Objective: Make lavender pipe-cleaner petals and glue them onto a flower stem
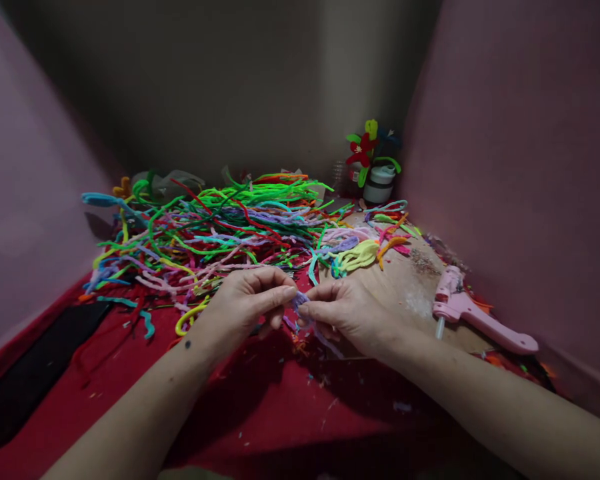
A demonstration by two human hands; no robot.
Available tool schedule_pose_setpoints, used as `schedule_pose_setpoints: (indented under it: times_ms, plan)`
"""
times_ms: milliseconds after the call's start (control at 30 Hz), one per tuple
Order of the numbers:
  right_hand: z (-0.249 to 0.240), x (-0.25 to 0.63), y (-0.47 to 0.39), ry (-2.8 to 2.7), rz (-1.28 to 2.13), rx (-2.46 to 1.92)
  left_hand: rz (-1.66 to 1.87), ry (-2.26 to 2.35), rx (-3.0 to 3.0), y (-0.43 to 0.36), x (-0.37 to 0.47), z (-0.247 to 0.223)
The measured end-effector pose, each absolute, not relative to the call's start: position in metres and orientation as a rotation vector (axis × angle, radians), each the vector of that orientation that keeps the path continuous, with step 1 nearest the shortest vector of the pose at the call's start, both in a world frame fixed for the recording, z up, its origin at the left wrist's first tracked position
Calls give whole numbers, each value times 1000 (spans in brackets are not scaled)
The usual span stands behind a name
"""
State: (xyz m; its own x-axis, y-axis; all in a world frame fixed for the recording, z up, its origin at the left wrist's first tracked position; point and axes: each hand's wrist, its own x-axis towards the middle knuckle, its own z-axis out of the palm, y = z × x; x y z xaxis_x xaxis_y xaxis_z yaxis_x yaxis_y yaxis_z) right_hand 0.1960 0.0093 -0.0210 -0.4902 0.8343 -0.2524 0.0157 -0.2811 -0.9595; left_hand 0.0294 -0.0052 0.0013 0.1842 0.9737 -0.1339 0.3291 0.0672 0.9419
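Observation:
Between my two hands is a small piece of lavender pipe cleaner (300, 301), bent or twisted on itself. My left hand (253, 300) pinches its left end between thumb and forefinger. With thumb and curled fingers, my right hand (343, 308) grips the other side, and a loose lavender tail (330, 343) hangs below that hand. Just beyond them lies a big tangled heap of pipe cleaners (230, 227) in green, red, pink, lavender and yellow. A looped pale yellow bundle (359, 257) lies behind my right hand.
A pink hot glue gun (473, 315) rests on a cardboard sheet (405, 293) at the right. A black flat object (40, 367) lies at the left on the red cloth (230, 407). Pipe-cleaner flowers (364, 148) stand by a lidded jar (380, 185) at the back. Walls enclose both sides.

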Motion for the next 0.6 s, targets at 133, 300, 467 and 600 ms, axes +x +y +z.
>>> schedule_pose_setpoints:
  times_ms: [133, 300, 467, 600]
  plan:
    - [-24, 196, 11, -1386, 1858, -1064, 906, 1434, 1608, -7, 36, -3]
    - [-22, 197, 11, -1415, 1834, -1081, 898, 1430, 1560, -6, 36, -2]
    - [-21, 197, 10, -1386, 1830, -1088, 827, 1364, 1423, -3, 31, 1]
    - [-25, 196, 11, -1394, 1853, -1049, 863, 1374, 1492, -6, 36, -2]
